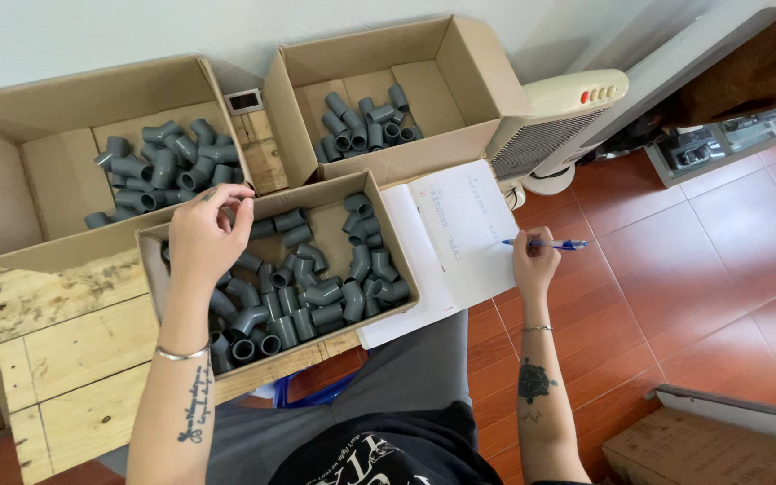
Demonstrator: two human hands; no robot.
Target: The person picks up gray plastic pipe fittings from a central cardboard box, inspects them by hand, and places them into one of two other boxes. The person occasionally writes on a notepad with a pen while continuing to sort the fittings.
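Wooden pallet table (pixel 74 359), carrying three open cardboard boxes. The near box (pixel 159 260), taken here as landmark, holds many grey plastic pipe elbows (pixel 316 292), loosely heaped. Behind it to the left stands a larger box (pixel 11 171) with more grey fittings (pixel 168 162); behind it to the right, a third box (pixel 460 67) with a smaller cluster of grey fittings (pixel 361 121). Right of the third box, a cream fan heater (pixel 559 112) rests on the red tiled floor (pixel 693 269). An open white notebook (pixel 446 247) lies just right of the near box, its edge touching the box's right wall. The left hand (pixel 204 238) hovers over the near box's left end, fingers curled together at the tips; whether they pinch a fitting cannot be told. The right hand (pixel 532 265) rests at the notebook's right edge, pinching a blue pen (pixel 545 243) that lies nearly level. Each wrist bears a thin bracelet.
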